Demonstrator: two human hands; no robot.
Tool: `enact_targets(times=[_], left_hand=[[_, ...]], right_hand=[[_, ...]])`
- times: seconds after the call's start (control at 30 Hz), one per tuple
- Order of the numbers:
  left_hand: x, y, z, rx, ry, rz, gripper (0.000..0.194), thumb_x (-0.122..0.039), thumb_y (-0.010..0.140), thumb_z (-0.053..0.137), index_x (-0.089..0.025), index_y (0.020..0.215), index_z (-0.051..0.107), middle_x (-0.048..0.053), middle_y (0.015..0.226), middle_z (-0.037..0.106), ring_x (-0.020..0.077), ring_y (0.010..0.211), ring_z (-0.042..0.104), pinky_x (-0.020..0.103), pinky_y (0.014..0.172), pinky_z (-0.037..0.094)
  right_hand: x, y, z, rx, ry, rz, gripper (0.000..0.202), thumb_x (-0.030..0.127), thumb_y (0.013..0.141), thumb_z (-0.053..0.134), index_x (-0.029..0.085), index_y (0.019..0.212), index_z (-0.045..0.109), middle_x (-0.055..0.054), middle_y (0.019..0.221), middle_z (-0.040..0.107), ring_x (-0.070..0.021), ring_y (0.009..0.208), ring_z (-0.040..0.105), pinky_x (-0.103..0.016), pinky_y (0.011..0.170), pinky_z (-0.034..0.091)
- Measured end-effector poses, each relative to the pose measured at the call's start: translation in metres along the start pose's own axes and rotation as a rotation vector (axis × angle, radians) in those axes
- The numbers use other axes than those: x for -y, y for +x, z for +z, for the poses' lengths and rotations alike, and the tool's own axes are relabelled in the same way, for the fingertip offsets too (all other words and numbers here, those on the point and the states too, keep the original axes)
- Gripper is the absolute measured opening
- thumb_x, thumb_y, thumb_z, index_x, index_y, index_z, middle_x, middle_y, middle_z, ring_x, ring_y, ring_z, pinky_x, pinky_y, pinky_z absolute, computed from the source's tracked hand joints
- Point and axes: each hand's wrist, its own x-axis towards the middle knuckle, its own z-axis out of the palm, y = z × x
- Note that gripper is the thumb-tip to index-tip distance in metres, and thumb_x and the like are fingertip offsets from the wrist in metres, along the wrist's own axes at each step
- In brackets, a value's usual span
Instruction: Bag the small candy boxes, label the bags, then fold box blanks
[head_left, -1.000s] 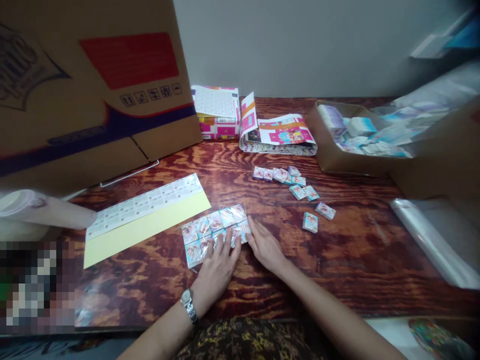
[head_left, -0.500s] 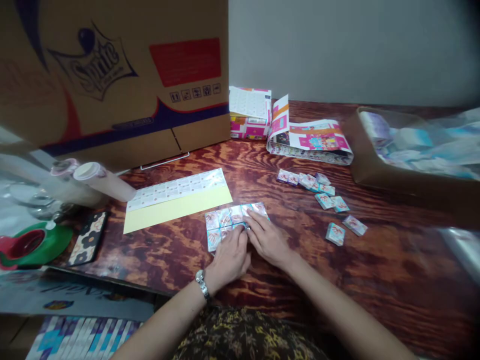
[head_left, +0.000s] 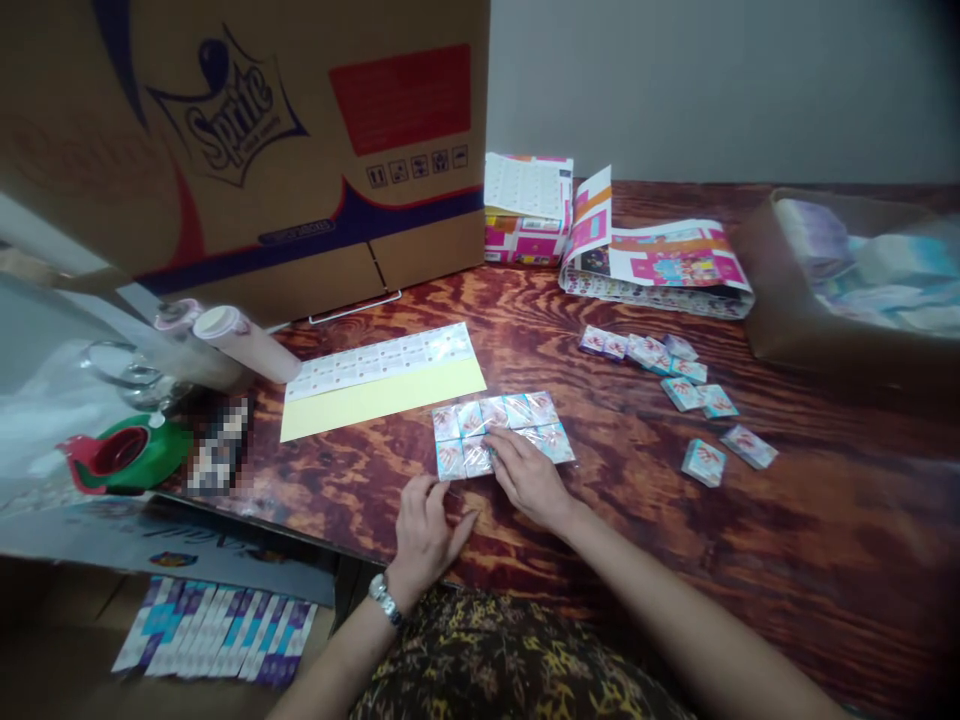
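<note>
A clear-wrapped pack of small printed boxes (head_left: 450,455) lies flat on the wooden table (head_left: 360,490), in two rows. My right hand (head_left: 529,480) rests on the pack's front row, its fingers stretched out and close together. Just in front of the pack's near left corner is my left hand (head_left: 427,530), thumb apart from the curved fingers and nothing visible between them. Its fingertips are close to the wrap's edge; whether they touch it I cannot tell. Several loose little boxes (head_left: 705,462) lie to the right of the pack.
A sticker sheet with yellow backing (head_left: 382,400) lies behind left. A large carton (head_left: 300,120), bottles (head_left: 255,345), a tape dispenser (head_left: 127,455) and a phone (head_left: 219,450) are at left. Folded wrappers (head_left: 660,265) and an open box (head_left: 810,335) stand at back right; below left are stacked packs (head_left: 217,630).
My left hand has moved off the pack, toward the table's front edge and left, and its fingers have spread. My right hand stays on the pack. The view has shifted slightly.
</note>
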Motion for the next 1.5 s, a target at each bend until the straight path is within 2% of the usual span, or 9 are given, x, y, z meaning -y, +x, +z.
enact_targets(times=[0.13,0.33,0.47,0.6,0.77,1.0,1.1,1.23,1.5], left_hand=[[-0.003,0.002,0.019,-0.107,0.058,0.016,0.030,-0.021,0.080,0.059,-0.014,0.107,0.049,0.013,0.102,0.050,0.0255,0.102,0.050,0.042,0.085,0.047],[0.005,0.005,0.008,-0.094,-0.071,-0.025,0.010,-0.016,0.081,0.057,-0.018,0.091,0.058,0.010,0.099,0.055,0.0221,0.097,0.053,0.040,0.084,0.047],[0.011,0.004,0.002,-0.070,-0.319,-0.215,0.007,-0.022,0.085,0.051,-0.018,0.086,0.057,0.007,0.093,0.060,0.0184,0.091,0.057,0.038,0.082,0.047],[0.012,0.006,-0.001,-0.008,-0.676,-0.573,0.014,-0.030,0.086,0.050,-0.018,0.084,0.055,0.007,0.096,0.062,0.0173,0.092,0.059,0.032,0.083,0.046],[0.019,0.015,-0.002,-0.090,-0.949,-0.828,0.019,-0.037,0.083,0.055,-0.018,0.080,0.051,-0.001,0.074,0.060,0.0114,0.069,0.058,0.022,0.066,0.046],[0.026,0.016,-0.010,0.083,-0.950,-0.805,0.029,-0.039,0.082,0.055,-0.018,0.102,0.051,0.004,0.091,0.063,0.0146,0.083,0.062,0.029,0.076,0.049],[0.024,0.010,-0.009,0.186,-0.864,-0.732,0.030,-0.035,0.075,0.064,-0.017,0.097,0.055,0.005,0.093,0.065,0.0162,0.083,0.063,0.030,0.077,0.050],[0.026,0.005,-0.007,0.170,-0.642,-0.662,0.016,-0.031,0.077,0.061,-0.017,0.082,0.059,0.004,0.081,0.065,0.0157,0.076,0.062,0.030,0.074,0.050],[0.022,0.004,-0.014,0.103,-0.537,-0.436,0.006,-0.021,0.084,0.052,-0.019,0.087,0.056,0.003,0.083,0.061,0.0146,0.077,0.059,0.027,0.072,0.048]], right_hand=[[0.002,-0.001,0.003,0.005,-0.050,0.001,0.034,0.019,0.090,0.039,0.018,0.121,0.052,-0.011,0.125,0.053,-0.0218,0.115,0.050,-0.039,0.097,0.046],[0.002,-0.003,0.008,-0.004,-0.095,-0.010,0.034,0.018,0.090,0.041,0.017,0.121,0.053,-0.012,0.128,0.051,-0.0225,0.117,0.049,-0.039,0.099,0.044],[0.003,-0.004,0.010,-0.006,-0.130,-0.023,0.035,0.020,0.089,0.044,0.020,0.124,0.052,-0.011,0.129,0.051,-0.0229,0.117,0.048,-0.039,0.098,0.045],[0.003,-0.004,0.011,0.009,-0.163,-0.044,0.035,0.021,0.089,0.046,0.022,0.123,0.054,-0.011,0.127,0.052,-0.0237,0.118,0.047,-0.038,0.098,0.045],[0.002,-0.004,0.012,0.017,-0.192,-0.057,0.034,0.021,0.089,0.045,0.020,0.122,0.055,-0.012,0.127,0.052,-0.0244,0.119,0.046,-0.038,0.099,0.044],[0.002,-0.005,0.013,0.024,-0.176,-0.058,0.036,0.020,0.089,0.045,0.020,0.124,0.054,-0.012,0.128,0.051,-0.0247,0.120,0.045,-0.040,0.100,0.043],[0.001,-0.005,0.014,0.028,-0.176,-0.070,0.036,0.019,0.089,0.045,0.019,0.124,0.054,-0.013,0.128,0.051,-0.0249,0.121,0.044,-0.039,0.101,0.042],[0.000,-0.004,0.013,0.018,-0.190,-0.078,0.035,0.020,0.089,0.046,0.019,0.123,0.055,-0.013,0.126,0.052,-0.0245,0.119,0.046,-0.038,0.099,0.043],[0.003,-0.003,0.011,0.001,-0.276,-0.117,0.034,0.018,0.088,0.047,0.017,0.120,0.057,-0.014,0.123,0.055,-0.0232,0.114,0.050,-0.036,0.096,0.045]])
